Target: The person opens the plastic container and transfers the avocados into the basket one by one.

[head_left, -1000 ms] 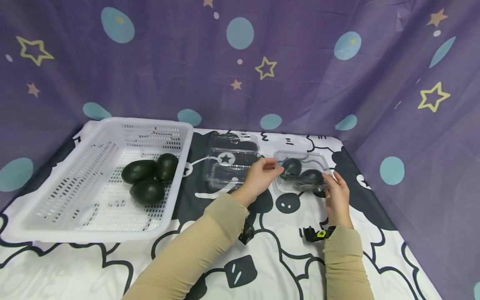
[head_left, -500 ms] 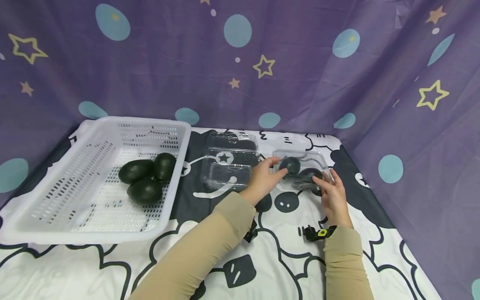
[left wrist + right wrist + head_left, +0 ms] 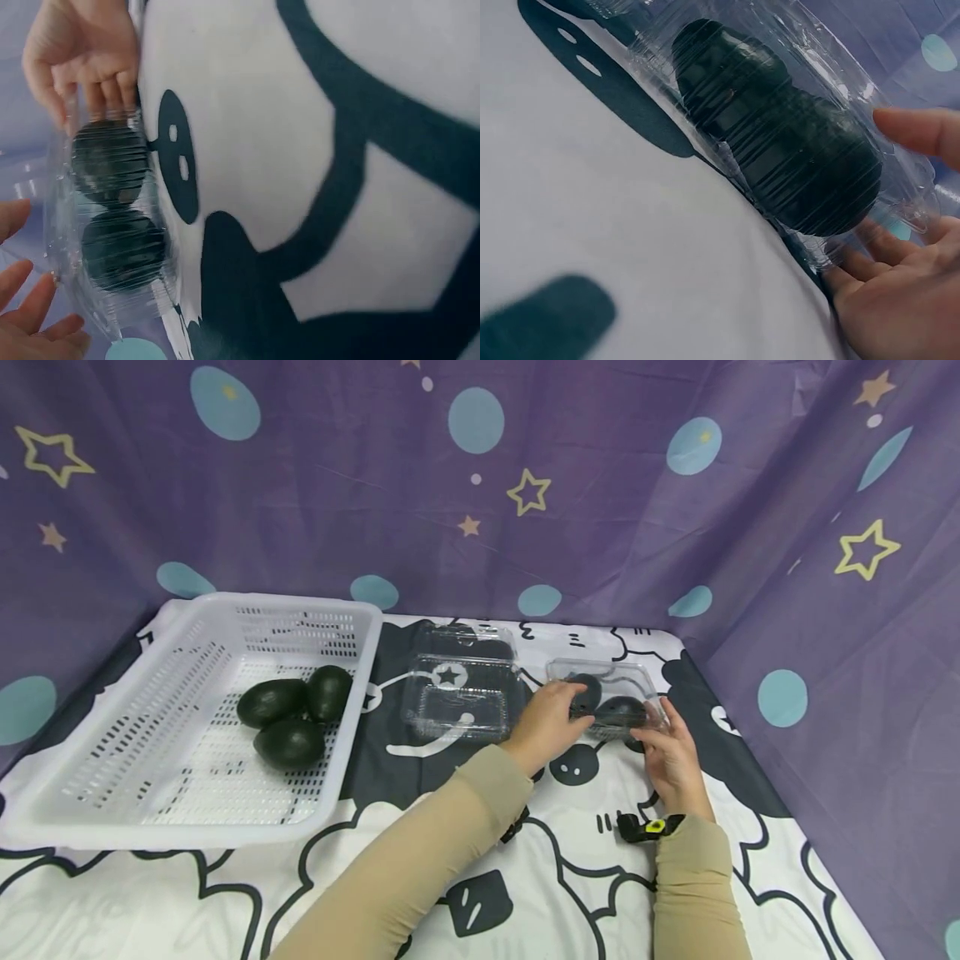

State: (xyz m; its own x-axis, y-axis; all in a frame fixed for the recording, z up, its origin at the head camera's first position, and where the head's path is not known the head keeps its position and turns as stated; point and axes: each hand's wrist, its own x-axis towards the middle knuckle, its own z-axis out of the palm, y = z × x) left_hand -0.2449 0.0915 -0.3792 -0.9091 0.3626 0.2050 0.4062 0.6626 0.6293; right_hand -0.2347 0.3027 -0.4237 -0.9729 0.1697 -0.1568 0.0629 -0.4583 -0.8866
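Two dark green avocados (image 3: 780,127) lie side by side in a clear plastic box (image 3: 825,60) with ribbed walls. My right hand (image 3: 675,764) holds the box's right end. Its fingers curl against the end wall, and the thumb is over the upper edge. At the left end of the box is my left hand (image 3: 549,722), partly covering the left avocado in the head view. In the left wrist view its fingers (image 3: 26,304) are spread beside the rim. Whether they touch the plastic, I cannot tell. Reflections hide whether the box's lid is down.
A white slotted basket (image 3: 180,835) stands at the left, with three avocados (image 3: 292,743) inside near its right wall. Between basket and hands lies another clear plastic box (image 3: 461,693), its lid folded back. A purple curtain (image 3: 600,527) rises behind the cloth-covered table (image 3: 570,893).
My left hand has moved right, along the near left side of the box. My right hand has shifted slightly toward me at the right end. The box stays nearly in place.
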